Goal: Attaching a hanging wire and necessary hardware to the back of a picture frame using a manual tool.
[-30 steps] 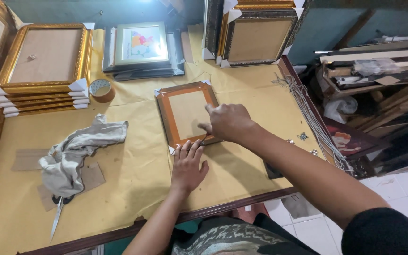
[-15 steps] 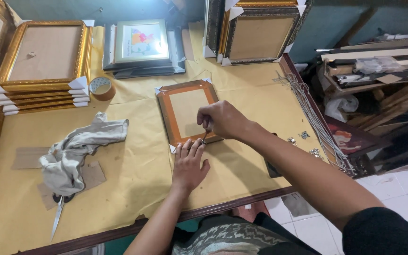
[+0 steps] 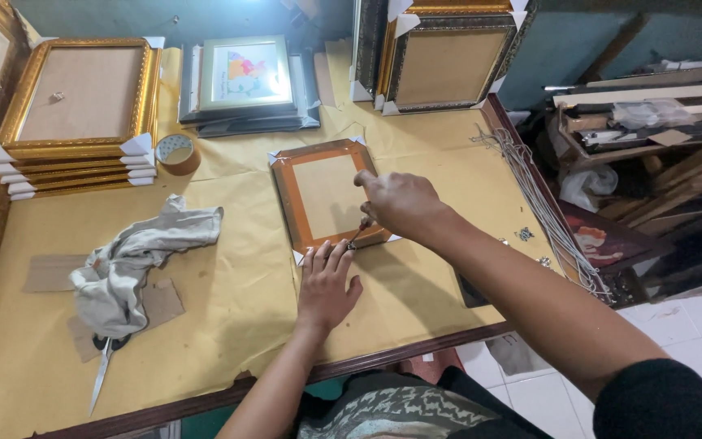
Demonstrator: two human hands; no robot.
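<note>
My left hand (image 3: 325, 284) lies flat, open, bracing the orange frame (image 3: 324, 195); my right hand (image 3: 396, 203) pinches a thin tool (image 3: 357, 236). A slip could gouge the backing or jab my fingers.

Orange-bordered frame (image 3: 324, 197), grey cloth (image 3: 136, 258), mustard paper-covered table (image 3: 229, 301).

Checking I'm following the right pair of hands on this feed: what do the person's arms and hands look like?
Both hands are bare: no gloves, rings or watch visible. The left hand has a bare forearm, with no sleeve in view. The right hand also has a bare forearm, with a black sleeve starting near the elbow.
</note>
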